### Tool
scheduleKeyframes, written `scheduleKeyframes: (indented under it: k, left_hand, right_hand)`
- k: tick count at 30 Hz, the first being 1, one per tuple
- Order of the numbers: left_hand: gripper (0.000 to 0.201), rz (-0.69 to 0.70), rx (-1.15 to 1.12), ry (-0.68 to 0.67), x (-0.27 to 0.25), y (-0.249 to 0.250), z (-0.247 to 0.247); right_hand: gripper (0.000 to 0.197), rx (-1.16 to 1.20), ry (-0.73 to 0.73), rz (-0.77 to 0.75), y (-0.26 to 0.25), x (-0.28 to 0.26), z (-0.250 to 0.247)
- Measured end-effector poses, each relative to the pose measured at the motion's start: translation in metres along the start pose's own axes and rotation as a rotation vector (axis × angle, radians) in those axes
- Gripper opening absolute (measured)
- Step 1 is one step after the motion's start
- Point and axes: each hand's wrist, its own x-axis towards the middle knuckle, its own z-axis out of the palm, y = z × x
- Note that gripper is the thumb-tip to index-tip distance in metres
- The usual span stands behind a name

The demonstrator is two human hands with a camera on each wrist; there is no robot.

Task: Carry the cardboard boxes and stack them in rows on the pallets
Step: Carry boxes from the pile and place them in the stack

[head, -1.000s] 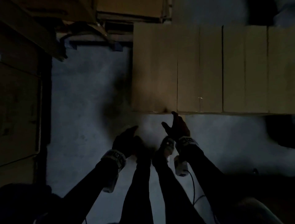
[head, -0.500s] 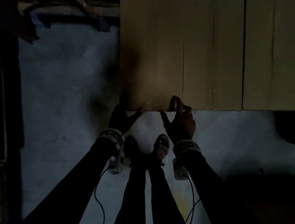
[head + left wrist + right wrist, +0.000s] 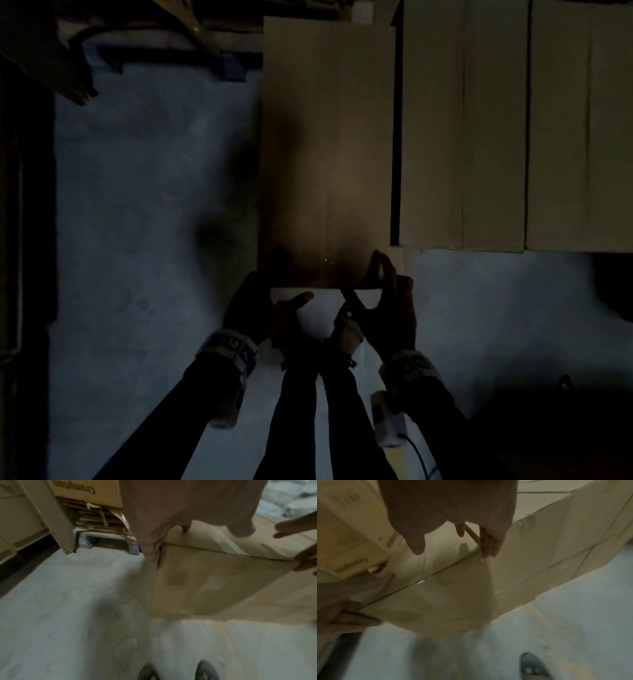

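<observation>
Fingers (image 3: 150, 550) of the left hand (image 3: 253, 308) lay straight along the left near corner of the cardboard box (image 3: 325, 154), thumb (image 3: 294, 299) spread across its near face. On the opposite corner the right hand (image 3: 390, 308) pressed with straight fingers (image 3: 489, 545) down the side edge, thumb on top. Neither hand curled round anything; the box was held by pressure between the two.

The box was closed, its top seam sealed with clear tape (image 3: 224, 543); its contents could not be seen. It sat at the left end of the row of boxes (image 3: 513, 130), with a dark gap separating it from its nearest neighbour and its near end standing out past the row's front edge. Half a second earlier it had stood flush against that neighbour and level with the row's front, and the hands had been only at its near edge.

The box was plain brown cardboard, long and narrow, with faint stains on the near face. Left of it, a printed carton (image 3: 85, 492) rested on flattened cardboard over a pallet (image 3: 106, 539). Grey concrete floor (image 3: 137, 222) lay below it, with the person's shoes (image 3: 534, 666) beneath the box's near end.
</observation>
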Motion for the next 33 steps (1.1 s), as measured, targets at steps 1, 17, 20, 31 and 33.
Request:
scheduleKeyframes:
  k: [1,17,20,31,33]
  left_hand:
    - [0.093,0.025,-0.007,-0.011,0.001,-0.001,-0.001]
    - [0.114,0.152,0.100,0.218,0.040,0.041,-0.026]
    - [0.118,0.135,0.106,0.237,0.022,0.053,-0.050]
    - [0.113,0.269,0.119,0.425,-0.120,0.146,-0.184]
    - [0.114,0.270,0.057,0.448,-0.151,0.171,-0.207]
  right_hand:
    - [0.092,-0.015,-0.042,-0.007,0.004,0.002,-0.001]
    - [0.099,-0.162,-0.079,-0.027,-0.035,0.058,-0.007]
    - [0.103,-0.236,-0.016,-0.089,-0.055,0.042,-0.026]
    - [0.105,-0.148,0.186,-0.278,-0.172,-0.045,-0.161]
    - [0.104,-0.119,0.235,-0.318,-0.193,-0.063,-0.196]
